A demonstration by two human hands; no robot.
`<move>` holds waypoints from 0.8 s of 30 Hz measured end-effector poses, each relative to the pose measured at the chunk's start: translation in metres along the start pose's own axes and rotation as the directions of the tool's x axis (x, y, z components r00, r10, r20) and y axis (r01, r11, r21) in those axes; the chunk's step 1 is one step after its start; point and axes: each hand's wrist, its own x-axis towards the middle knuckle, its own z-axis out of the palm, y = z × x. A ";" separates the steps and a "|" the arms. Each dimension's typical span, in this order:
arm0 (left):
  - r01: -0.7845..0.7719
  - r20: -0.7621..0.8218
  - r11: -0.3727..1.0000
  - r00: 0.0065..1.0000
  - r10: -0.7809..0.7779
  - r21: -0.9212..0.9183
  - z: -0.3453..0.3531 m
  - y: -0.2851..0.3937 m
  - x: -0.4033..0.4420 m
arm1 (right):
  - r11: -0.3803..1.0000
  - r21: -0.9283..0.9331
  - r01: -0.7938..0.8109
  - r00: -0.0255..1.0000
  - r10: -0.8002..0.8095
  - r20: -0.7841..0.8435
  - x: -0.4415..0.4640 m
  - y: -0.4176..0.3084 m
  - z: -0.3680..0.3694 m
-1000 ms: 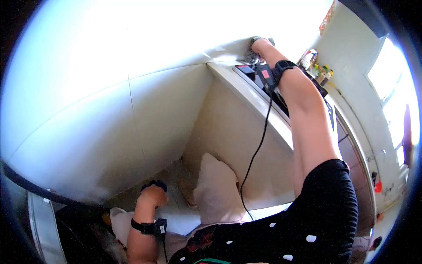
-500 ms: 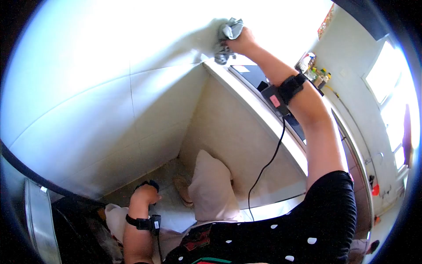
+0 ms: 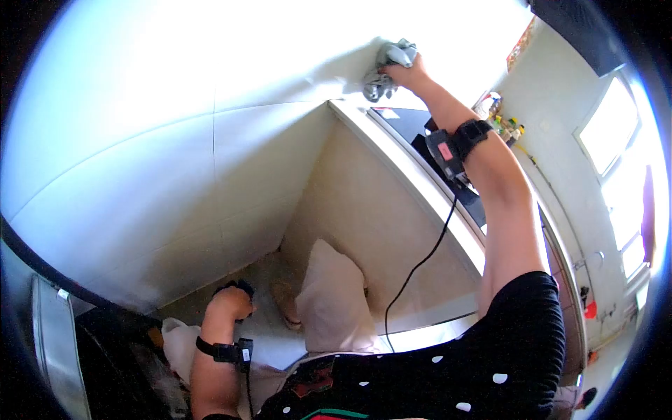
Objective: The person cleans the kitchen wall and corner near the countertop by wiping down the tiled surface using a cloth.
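My right hand (image 3: 408, 71) is closed round a crumpled grey cloth (image 3: 379, 86). It holds the cloth against the bright white tiled wall (image 3: 175, 63), above the corner of the counter. Low down on the left, my left hand (image 3: 233, 304) is curled, with something dark (image 3: 243, 285) showing along its far side. What that dark thing is, and the fingers themselves, are mostly hidden. Each forearm wears a black strap with a small box, and a cable runs from it.
The counter's pale edge (image 3: 406, 168) slants down to the right, with a dark hob-like surface (image 3: 406, 122) behind it. Bottles (image 3: 507, 128) stand farther back. A beige side panel (image 3: 378, 210) faces my bent knee (image 3: 332, 294). A metal-edged dark appliance (image 3: 59, 343) is at lower left.
My right hand and the grey cloth have moved right and slightly down in view, along the wall. The left hand stays in nearly the same place.
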 end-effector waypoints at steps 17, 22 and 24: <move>0.024 0.045 0.999 0.999 -0.023 -0.021 -0.003 -0.002 0.006 | 0.998 0.012 0.065 0.995 -0.065 0.081 -0.026 -0.048 0.000; 0.058 0.053 0.990 0.997 -0.052 -0.128 0.005 -0.003 0.010 | 0.853 -0.503 0.139 0.990 -0.119 0.071 0.003 0.001 0.004; 0.124 0.070 0.990 0.990 -0.119 -0.066 -0.001 0.002 0.003 | 0.918 -0.373 0.133 0.988 -0.154 -0.027 -0.004 0.015 -0.003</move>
